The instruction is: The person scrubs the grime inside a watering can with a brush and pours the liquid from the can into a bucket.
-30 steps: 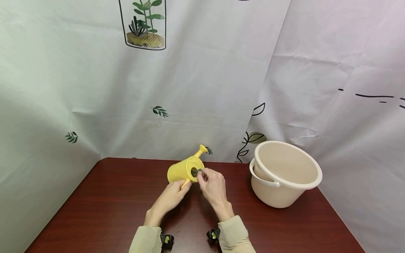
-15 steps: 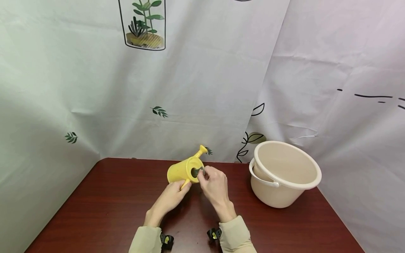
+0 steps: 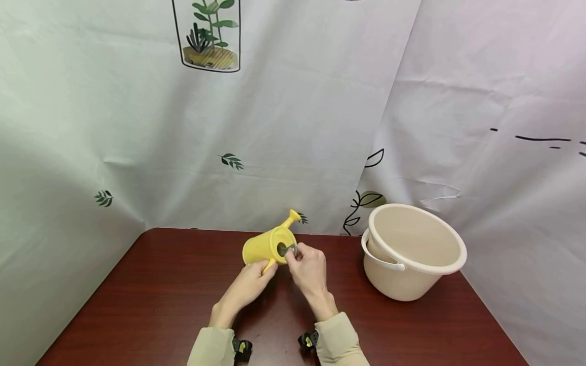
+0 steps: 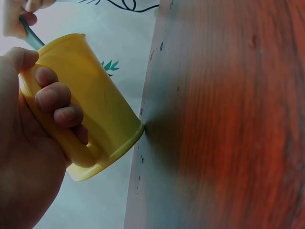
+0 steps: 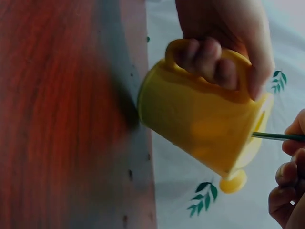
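A yellow watering can (image 3: pixel 257 249) is held tilted above the dark red table, its spout pointing up and away. My left hand (image 3: pixel 244 284) grips its handle, fingers curled round it, as the left wrist view shows closely. My right hand (image 3: pixel 310 272) pinches a thin dark green rod-like tool (image 5: pixel 274 136) at the can's open top. The tool's far end is hidden inside the can, so I cannot tell what kind it is. In the left wrist view, the tool (image 4: pixel 31 36) slants into the rim just beyond my left thumb.
Two cream buckets (image 3: pixel 403 284) stand at the right of the table (image 3: pixel 151 305), one set tilted inside the other, with a white carrying handle on the outer one. Behind the table hangs a pale cloth (image 3: pixel 297 127) printed with leaves.
My right hand has shifted slightly right and then back left, with the green tool changing its angle in the can's opening. The left hand and watering can stay almost still.
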The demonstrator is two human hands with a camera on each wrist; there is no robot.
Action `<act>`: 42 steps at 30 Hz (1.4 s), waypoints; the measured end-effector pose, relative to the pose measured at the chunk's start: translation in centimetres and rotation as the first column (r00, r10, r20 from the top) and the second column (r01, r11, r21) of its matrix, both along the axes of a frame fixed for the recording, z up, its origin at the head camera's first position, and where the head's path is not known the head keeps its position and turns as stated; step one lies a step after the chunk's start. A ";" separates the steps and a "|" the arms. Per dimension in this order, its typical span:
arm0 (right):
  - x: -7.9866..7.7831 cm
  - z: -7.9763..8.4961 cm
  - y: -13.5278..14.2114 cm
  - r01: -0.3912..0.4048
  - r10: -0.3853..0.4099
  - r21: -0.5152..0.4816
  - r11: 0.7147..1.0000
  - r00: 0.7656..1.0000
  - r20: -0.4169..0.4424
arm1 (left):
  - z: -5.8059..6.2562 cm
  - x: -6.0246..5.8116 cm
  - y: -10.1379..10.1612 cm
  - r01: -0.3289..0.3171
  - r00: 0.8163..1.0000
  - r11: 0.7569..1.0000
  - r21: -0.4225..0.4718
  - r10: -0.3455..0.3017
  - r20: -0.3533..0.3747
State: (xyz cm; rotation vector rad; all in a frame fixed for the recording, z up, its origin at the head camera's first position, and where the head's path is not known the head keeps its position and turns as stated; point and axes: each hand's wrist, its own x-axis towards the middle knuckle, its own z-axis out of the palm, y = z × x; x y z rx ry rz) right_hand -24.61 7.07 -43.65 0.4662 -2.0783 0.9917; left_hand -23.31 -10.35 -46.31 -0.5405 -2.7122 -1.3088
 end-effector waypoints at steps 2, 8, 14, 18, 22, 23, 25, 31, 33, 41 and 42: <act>0.0 -0.2 -0.2 0.002 -0.002 -0.011 1.000 0.999 0.041 | 0.0 0.0 0.0 -0.004 1.000 1.000 0.000 0.004 -0.004; 0.0 -0.8 -0.4 0.030 -0.024 -0.048 0.998 0.993 0.118 | 0.1 0.0 0.1 -0.002 1.000 1.000 -0.008 0.002 0.001; -0.1 -0.8 -0.2 0.064 -0.057 -0.052 0.997 0.989 0.139 | -0.1 0.0 0.2 0.009 1.000 1.000 -0.009 -0.009 0.018; -0.1 -0.3 0.0 0.080 -0.072 -0.062 0.995 0.991 0.114 | -0.1 0.0 0.1 0.016 1.000 1.000 -0.001 -0.016 0.016; 0.0 0.4 0.2 0.093 -0.085 -0.079 0.993 0.992 0.092 | -0.1 0.0 0.0 0.021 1.000 1.000 0.012 -0.021 0.019; 0.0 0.5 0.3 0.095 -0.087 -0.082 0.992 0.992 0.090 | 0.0 0.0 0.0 0.021 1.000 1.000 0.011 -0.021 0.020; 0.1 0.8 0.3 0.095 -0.088 -0.086 0.992 0.992 0.087 | 0.0 0.0 0.0 0.019 1.000 1.000 0.007 -0.019 0.019; 0.5 1.8 0.4 0.086 -0.081 -0.085 0.993 0.995 0.061 | 0.0 0.0 0.2 0.005 1.000 1.000 -0.007 -0.005 0.005; 0.8 2.0 0.3 0.085 -0.081 -0.076 0.993 0.995 0.055 | 0.0 0.0 0.2 -0.001 1.000 1.000 -0.013 0.001 -0.003; 0.9 2.0 0.2 0.092 -0.089 -0.066 0.994 0.995 0.055 | 0.2 0.1 0.3 -0.005 1.000 1.000 -0.009 0.005 -0.004; 0.9 2.0 0.2 0.093 -0.089 -0.066 0.993 0.994 0.060 | 0.2 0.1 0.3 -0.004 1.000 1.000 -0.008 0.004 -0.001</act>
